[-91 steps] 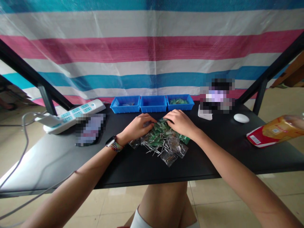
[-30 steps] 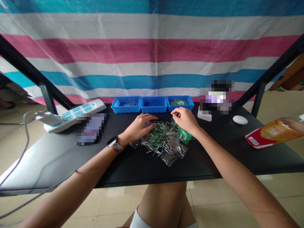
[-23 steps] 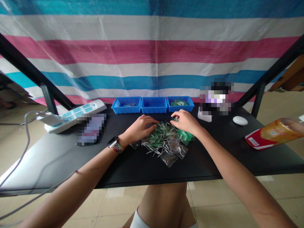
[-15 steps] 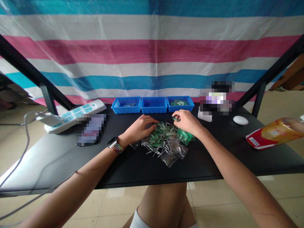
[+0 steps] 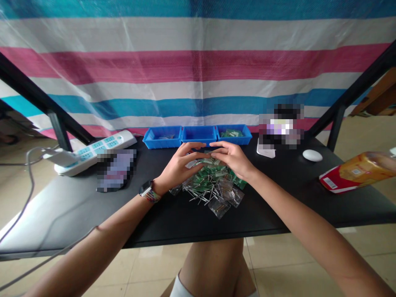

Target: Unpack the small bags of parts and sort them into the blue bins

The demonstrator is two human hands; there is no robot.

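The left hand (image 5: 173, 168) and right hand (image 5: 237, 161) are arching (gripping or not, I cannot tell) over green plastic packets (image 5: 213, 170). A low sweep could be scattering silvery metal rods (image 5: 199, 193).

Striped sheeting (image 5: 198, 66) hangs behind a black table (image 5: 173, 225).

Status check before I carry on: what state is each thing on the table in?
Pile: loose, jumbled
Clear bags: filled, sealing unclear
Left hand: open, at the pile
Right hand: curled, grip unclear
Left bin: upright, clear pieces inside
Middle bin: upright, open-topped
Right bin: upright, green pieces inside
Power strip: adapter plugged in
Bottle: capped
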